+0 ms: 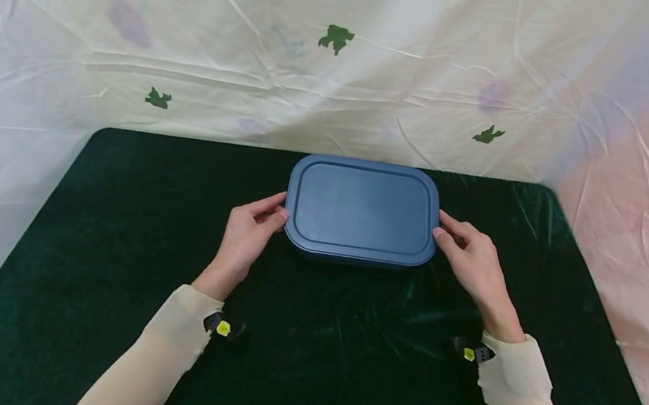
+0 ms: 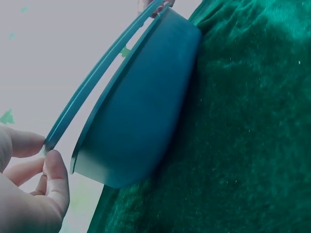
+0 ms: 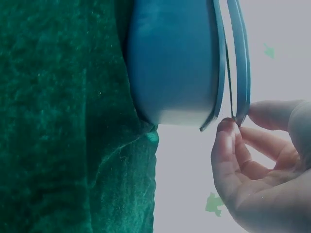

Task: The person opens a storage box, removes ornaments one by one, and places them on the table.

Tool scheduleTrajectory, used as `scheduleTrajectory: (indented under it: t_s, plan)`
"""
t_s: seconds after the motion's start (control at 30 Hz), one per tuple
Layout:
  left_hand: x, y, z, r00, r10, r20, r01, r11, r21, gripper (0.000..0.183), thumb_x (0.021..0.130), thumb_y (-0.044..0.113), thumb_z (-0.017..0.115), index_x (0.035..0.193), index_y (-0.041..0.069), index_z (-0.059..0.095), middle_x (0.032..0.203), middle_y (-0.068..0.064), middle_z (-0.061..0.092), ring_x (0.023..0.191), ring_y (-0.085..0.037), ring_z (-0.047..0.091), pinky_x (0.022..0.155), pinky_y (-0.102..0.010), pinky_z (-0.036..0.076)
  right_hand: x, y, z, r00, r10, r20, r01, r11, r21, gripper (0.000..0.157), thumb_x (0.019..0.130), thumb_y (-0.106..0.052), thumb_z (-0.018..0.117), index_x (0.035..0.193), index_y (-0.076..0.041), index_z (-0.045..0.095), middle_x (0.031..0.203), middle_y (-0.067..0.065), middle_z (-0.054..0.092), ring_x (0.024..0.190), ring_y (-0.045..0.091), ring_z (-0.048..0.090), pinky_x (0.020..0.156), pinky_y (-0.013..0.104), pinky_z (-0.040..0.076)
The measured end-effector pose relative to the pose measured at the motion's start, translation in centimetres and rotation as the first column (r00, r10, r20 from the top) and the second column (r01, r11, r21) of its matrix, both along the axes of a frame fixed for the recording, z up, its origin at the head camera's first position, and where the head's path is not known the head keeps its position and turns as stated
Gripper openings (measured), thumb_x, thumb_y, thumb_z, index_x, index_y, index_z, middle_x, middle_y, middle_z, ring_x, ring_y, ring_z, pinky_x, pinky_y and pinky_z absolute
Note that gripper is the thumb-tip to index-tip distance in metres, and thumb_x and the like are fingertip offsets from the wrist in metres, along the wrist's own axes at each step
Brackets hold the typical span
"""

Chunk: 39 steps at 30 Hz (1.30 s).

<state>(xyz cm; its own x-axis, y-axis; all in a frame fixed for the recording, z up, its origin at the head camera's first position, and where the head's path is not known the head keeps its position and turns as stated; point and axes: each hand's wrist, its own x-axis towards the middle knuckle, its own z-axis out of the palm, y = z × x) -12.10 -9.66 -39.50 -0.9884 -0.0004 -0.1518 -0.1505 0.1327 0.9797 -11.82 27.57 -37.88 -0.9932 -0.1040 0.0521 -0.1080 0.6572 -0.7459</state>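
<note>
At 12 o'clock, my left hand [image 1: 247,229] and right hand [image 1: 471,263] pinch the lid [image 1: 363,208] at its 9 and 3 o'clock ends, long axis crosswise, just above the container [image 2: 141,102].

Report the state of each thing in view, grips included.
Blue lid: raised, gap showing beneath
Blue rectangular container: upright, unsealed, contents hidden
Left grip: pinching the lid's left end
Right grip: pinching the lid's right end
Green velvet cloth: creased in places
Patterned backdrop: wrinkled

hazy glare in wrist views
</note>
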Motion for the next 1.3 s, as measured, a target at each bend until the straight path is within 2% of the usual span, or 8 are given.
scheduleTrajectory:
  t_s: [0.3, 0.47, 0.63, 0.97, 1.3]
  plan:
    - [0.8, -0.5, 0.2, 0.997, 0.079, -0.009, -0.079, 0.996, 0.049, 0.037, 0.103, 0.021, 0.065, 0.14, 0.016, 0.066, 0.125, -0.005, 0.069, 0.109, -0.018, 0.068, 0.098, -0.032, 0.053, 0.8, -1.0, 0.2, 0.996, -0.03, -0.079, 0.023, 0.996, -0.084, 0.047, 0.107, -0.03, 0.059, 0.149, -0.009, 0.057, 0.122, 0.016, 0.07, 0.096, 0.017, 0.063, 0.077, 0.01, 0.048]
    - [1.2, -1.2, 0.4, 0.995, 0.092, -0.028, -0.09, 0.994, 0.056, 0.036, 0.104, 0.023, 0.065, 0.139, 0.016, 0.067, 0.126, -0.006, 0.07, 0.109, -0.018, 0.068, 0.096, -0.028, 0.054, 1.2, -1.7, 0.1, 0.995, -0.043, -0.093, 0.029, 0.988, -0.149, 0.045, 0.107, -0.026, 0.06, 0.148, -0.009, 0.058, 0.119, 0.015, 0.069, 0.092, 0.007, 0.063, 0.077, 0.01, 0.049]
    - [1.6, -2.1, 0.5, 0.994, 0.109, -0.031, -0.106, 0.991, 0.077, 0.035, 0.104, 0.023, 0.066, 0.138, 0.014, 0.068, 0.131, -0.007, 0.07, 0.108, -0.017, 0.068, 0.093, -0.025, 0.054, 1.4, -2.7, 0.0, 0.994, -0.045, -0.102, 0.025, 0.981, -0.191, 0.044, 0.106, -0.025, 0.062, 0.147, -0.01, 0.059, 0.115, 0.013, 0.069, 0.089, 0.006, 0.064, 0.076, 0.011, 0.051]
    - [2.5, -4.5, 1.2, 0.991, 0.129, -0.023, -0.128, 0.99, 0.057, 0.038, 0.103, 0.026, 0.066, 0.14, 0.013, 0.067, 0.138, -0.007, 0.067, 0.11, -0.015, 0.067, 0.096, -0.022, 0.052, 2.1, -4.6, -0.1, 0.994, 0.049, -0.102, -0.07, 0.976, -0.208, 0.048, 0.106, -0.022, 0.061, 0.152, -0.01, 0.053, 0.108, 0.011, 0.064, 0.086, 0.009, 0.064, 0.073, 0.014, 0.053]
    - [3.7, -7.7, 1.5, 0.99, 0.137, -0.033, -0.136, 0.991, 0.014, 0.045, 0.104, 0.03, 0.065, 0.143, 0.009, 0.063, 0.14, -0.011, 0.065, 0.107, -0.012, 0.069, 0.094, -0.018, 0.052, 2.3, -7.3, 0.0, 0.987, 0.098, -0.127, -0.127, 0.96, -0.25, 0.047, 0.105, -0.018, 0.062, 0.151, -0.007, 0.054, 0.105, 0.01, 0.062, 0.085, 0.017, 0.061, 0.072, 0.016, 0.053]
